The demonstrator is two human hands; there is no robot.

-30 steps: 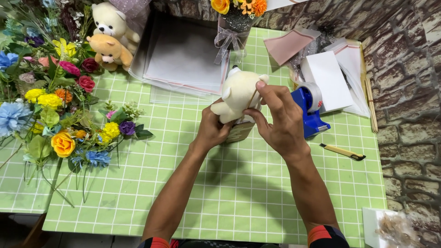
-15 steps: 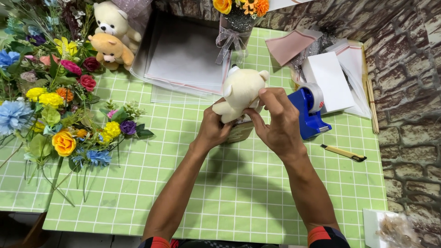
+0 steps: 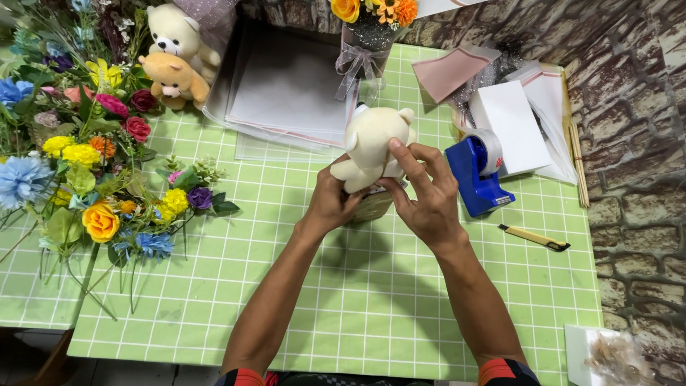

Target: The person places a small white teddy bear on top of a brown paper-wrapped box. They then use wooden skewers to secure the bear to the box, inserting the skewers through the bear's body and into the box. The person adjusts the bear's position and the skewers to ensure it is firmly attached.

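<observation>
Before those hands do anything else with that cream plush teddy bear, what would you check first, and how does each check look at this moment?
1. Left hand grips the cream plush teddy bear from below: ok.
2. Right hand has fingers on the bear's back: ok.
3. Small round container beneath the bear is steady: cannot tell, the hands hide most of it.
4. Blue tape dispenser stands apart from the right hand: ok.
5. Yellow utility knife lies on the green checked tablecloth, away from both hands: ok; whether its blade is out, cannot tell.
6. Artificial flowers stay off the working spot: ok.
</observation>
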